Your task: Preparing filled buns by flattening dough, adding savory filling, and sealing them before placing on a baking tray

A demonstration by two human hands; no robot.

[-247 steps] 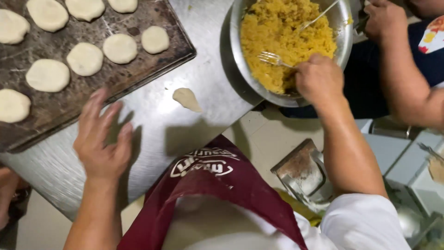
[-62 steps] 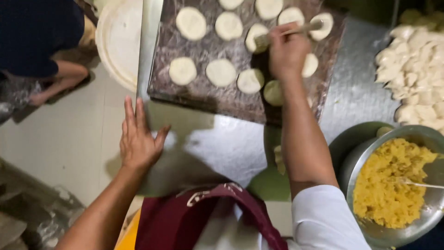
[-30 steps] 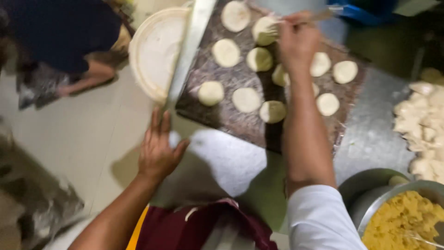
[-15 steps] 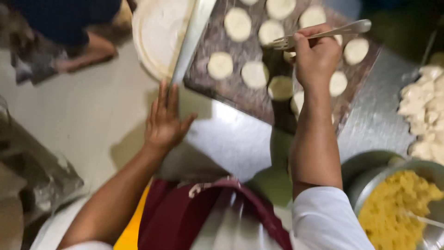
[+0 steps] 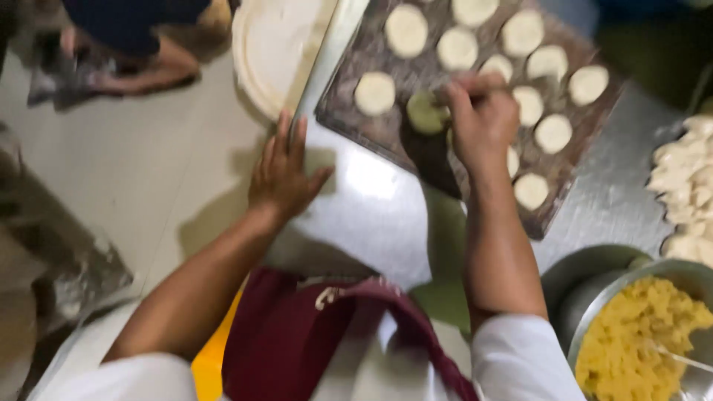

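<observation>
A dark baking tray [image 5: 572, 189] on the steel table [image 5: 371, 208] carries several flat round dough discs, one of them [image 5: 375, 93] near its left corner. My right hand [image 5: 483, 122] hovers over the tray, closed on the handle of a metal fork whose head is blurred, just right of a dough disc [image 5: 425, 113] lying in its shadow. My left hand [image 5: 286, 174] rests flat on the table's left edge with fingers spread and holds nothing. I wear a maroon apron [image 5: 297, 341] and white sleeves.
A steel bowl [image 5: 668, 275] of yellow crumbly filling [image 5: 639, 334] sits at the lower right. A pile of pale dough pieces [image 5: 687, 200] lies at the right edge. A round white board [image 5: 271, 44] stands beside the table. Another person in dark clothing [image 5: 126, 37] crouches on the floor, upper left.
My right hand has dropped lower and leftward over the tray with the fork. The view has shifted, and my left hand stays flat on the table edge.
</observation>
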